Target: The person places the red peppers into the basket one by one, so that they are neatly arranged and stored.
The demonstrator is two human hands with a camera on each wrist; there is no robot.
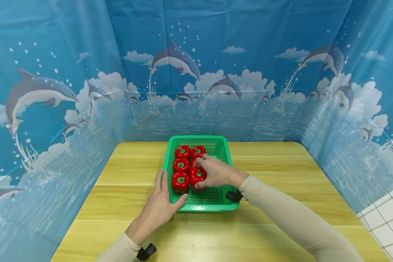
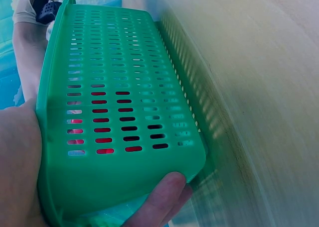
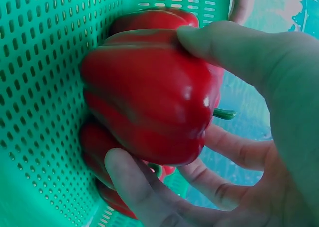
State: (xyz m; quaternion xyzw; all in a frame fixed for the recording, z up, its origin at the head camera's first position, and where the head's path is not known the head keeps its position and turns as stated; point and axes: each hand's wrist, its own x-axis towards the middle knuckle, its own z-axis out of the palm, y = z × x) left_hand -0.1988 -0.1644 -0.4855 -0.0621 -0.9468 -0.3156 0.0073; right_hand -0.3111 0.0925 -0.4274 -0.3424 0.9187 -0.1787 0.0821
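My right hand grips the nearest red bell pepper of the right-hand row inside a green plastic basket. The right wrist view shows the thumb on one side of that pepper and the fingers spread along the other; its green stem sticks out between them. At the basket's near left corner, my left hand holds the rim, thumb over the front edge and fingers along the outer left wall. Several more red bell peppers, among them one at the front left, stand in two rows, stems up; my right fingers partly hide one.
The basket rests on a wooden-topped table. Blue curtains printed with dolphins surround its back and sides. Inside the basket, a strip of slotted floor shows along the right and front. White tiles appear at the far right.
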